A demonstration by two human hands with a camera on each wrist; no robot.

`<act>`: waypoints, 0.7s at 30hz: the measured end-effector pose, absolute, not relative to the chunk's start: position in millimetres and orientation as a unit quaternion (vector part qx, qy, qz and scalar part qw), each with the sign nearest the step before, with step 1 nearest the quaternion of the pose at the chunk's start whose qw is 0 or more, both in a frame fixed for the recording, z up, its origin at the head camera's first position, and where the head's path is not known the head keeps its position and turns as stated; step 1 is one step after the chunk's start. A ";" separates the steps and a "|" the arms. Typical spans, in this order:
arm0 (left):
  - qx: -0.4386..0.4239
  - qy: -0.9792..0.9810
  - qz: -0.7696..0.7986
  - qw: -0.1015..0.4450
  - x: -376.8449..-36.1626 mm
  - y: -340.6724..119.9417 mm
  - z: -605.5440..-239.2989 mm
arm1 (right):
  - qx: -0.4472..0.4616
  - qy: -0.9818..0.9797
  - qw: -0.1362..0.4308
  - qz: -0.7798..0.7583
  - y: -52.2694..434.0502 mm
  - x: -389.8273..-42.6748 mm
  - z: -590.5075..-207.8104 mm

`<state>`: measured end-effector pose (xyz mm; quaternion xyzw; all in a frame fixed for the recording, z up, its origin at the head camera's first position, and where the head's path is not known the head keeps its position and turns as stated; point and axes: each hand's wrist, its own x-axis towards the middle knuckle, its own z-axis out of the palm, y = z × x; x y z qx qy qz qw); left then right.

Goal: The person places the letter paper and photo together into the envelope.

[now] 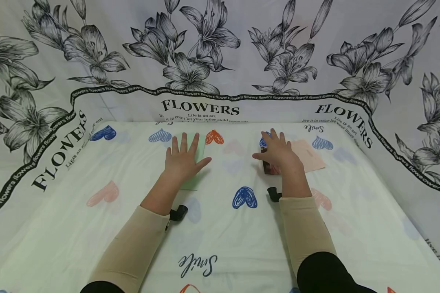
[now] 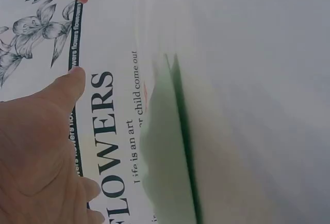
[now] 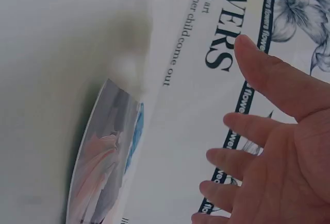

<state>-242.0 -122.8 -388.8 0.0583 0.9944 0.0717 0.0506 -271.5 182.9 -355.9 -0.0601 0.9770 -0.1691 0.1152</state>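
Head view shows both arms stretched forward over a tabletop (image 1: 95,252) covered by a white cloth printed with scribbled hearts. On the left, the left hand (image 1: 183,159) lies flat with its fingers (image 1: 185,143) spread wide, palm down on a pale green sheet (image 1: 199,143) that sits left of centre, toward the far edge. The left wrist view shows that sheet (image 2: 167,152) as a thin green sliver seen edge-on, so it is light; I judge that any sideways drag of the palm could slide or crease it, since the cloth beneath looks smooth and slightly rumpled.

Further right, the right hand (image 1: 277,151) hovers or rests with fingers (image 1: 275,136) loosely spread over a small printed card (image 1: 269,167), which lies right of centre, just beside a pink sheet (image 1: 311,156). Whether the palm actually touches the card I cannot tell. In the right wrist view the card (image 3: 103,162) looks glossy. A flat, slick card is hard to lift from soft cloth; the fingers might bunch the fabric instead, or nudge the card under the pink sheet.
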 end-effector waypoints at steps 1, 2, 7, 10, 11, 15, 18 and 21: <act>0.055 0.995 0.070 0.050 -241.8 -123.0 -389.1 | -0.063 0.975 0.117 -0.176 183.3 -272.2 -356.3; 0.050 0.995 0.070 0.050 -240.8 -122.9 -388.0 | -0.066 0.974 0.119 -0.184 184.1 -273.2 -357.1; 0.016 0.993 0.085 0.081 -236.5 -125.2 -386.9 | -0.055 0.965 0.143 -0.211 192.7 -274.8 -364.1; 0.003 0.988 0.100 0.118 -236.3 -128.0 -389.9 | -0.023 0.959 0.171 -0.223 199.8 -273.7 -370.2; 0.002 0.986 0.106 0.128 -236.8 -128.9 -391.1 | -0.013 0.957 0.180 -0.227 202.0 -273.5 -372.4; 0.004 0.980 0.129 0.148 -239.4 -132.1 -394.6 | 0.001 0.952 0.199 -0.232 209.8 -274.0 -379.9; 0.012 0.978 0.138 0.159 -238.9 -134.3 -393.4 | 0.011 0.949 0.200 -0.244 213.4 -274.5 -382.7; 0.023 0.975 0.135 0.174 -236.3 -136.7 -389.7 | 0.009 0.948 0.195 -0.249 214.5 -275.2 -384.1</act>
